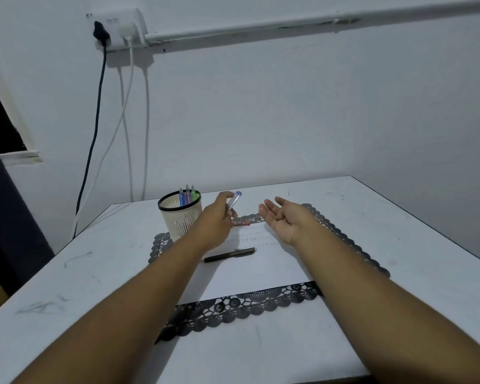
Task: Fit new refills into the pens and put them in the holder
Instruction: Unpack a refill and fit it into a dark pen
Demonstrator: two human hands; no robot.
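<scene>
Toward the table's (372, 217) far-left corner we have the cream slotted pen holder (180, 214), standing on the far-left corner of a black lace-edged mat (261, 299), with 3 finished pens (187, 195) upright inside. Just right of it our left hand (218, 221) pinches a clear pen with a blue cap (234, 201) by its lower barrel, its long axis tilted, cap end up and away from us; we judge it is held this way so it can be dropped into the holder. A small red item (241, 223), too blurred to name, lies under that hand. On the white sheet (261, 270) covering the mat's middle, a black pen (229, 255) lies almost crosswise, left end slightly nearer us, probably awaiting its refill. Our right hand (284, 218) hovers palm up, fingers loosely spread, holding nothing.
</scene>
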